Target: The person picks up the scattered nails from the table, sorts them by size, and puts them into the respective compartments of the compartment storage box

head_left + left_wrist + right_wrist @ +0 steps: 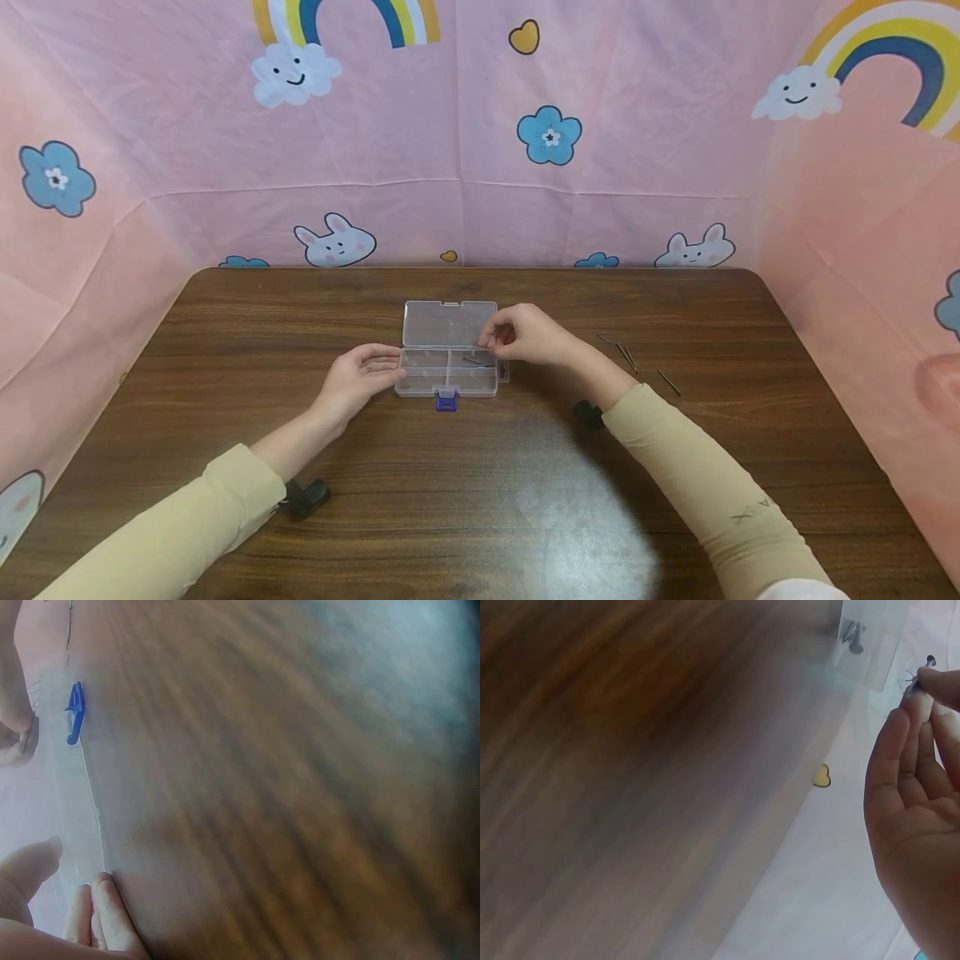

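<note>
A clear plastic box (423,392) with compartments and a blue latch (446,402) lies with its lid (442,323) raised at the back. My left hand (356,385) rests against the box's left end, fingers fairly straight. Over the right back compartment, my right hand (525,333) pinches a small screw (930,660) between thumb and fingertips. Other dark screws (477,362) lie in the right back compartment below it; one shows its round head in the right wrist view. In the left wrist view, the thumb (37,862) and fingers stand at the box's edge.
Several thin metal pieces (628,357) lie loose on the brown wooden table (480,500), right of the box, partly behind my right forearm. A pink patterned cloth (495,150) hangs round the table's back and sides. Dark wrist cameras (303,498) sit below both forearms.
</note>
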`<state>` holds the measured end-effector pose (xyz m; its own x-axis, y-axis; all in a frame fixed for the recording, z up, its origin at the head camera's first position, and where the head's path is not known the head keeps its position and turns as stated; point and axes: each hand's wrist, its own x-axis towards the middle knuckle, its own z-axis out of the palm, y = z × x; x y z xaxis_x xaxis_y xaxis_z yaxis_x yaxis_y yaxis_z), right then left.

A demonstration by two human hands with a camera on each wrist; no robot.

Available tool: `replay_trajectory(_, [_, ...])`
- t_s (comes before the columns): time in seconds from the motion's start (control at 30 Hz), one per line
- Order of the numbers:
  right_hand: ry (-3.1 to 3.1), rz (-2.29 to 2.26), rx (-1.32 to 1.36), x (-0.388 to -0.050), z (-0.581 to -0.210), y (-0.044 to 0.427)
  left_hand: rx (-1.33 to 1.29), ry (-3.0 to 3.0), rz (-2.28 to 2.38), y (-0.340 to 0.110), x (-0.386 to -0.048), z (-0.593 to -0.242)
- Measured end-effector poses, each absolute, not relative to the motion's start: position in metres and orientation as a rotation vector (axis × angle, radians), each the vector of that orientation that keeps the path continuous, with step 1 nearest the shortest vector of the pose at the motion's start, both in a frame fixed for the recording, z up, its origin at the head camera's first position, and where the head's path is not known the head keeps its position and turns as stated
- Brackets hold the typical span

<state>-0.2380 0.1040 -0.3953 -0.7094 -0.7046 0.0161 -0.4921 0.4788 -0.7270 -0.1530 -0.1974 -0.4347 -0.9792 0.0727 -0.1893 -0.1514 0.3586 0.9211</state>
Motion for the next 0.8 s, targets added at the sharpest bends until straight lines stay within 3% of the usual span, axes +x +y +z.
replay_trajectory(0.8, [2.481, -0.978, -1.049, -0.236, -0.399, 0.080, -0.071, 2.407, 1.678, -0.200, -0.156, -0.433])
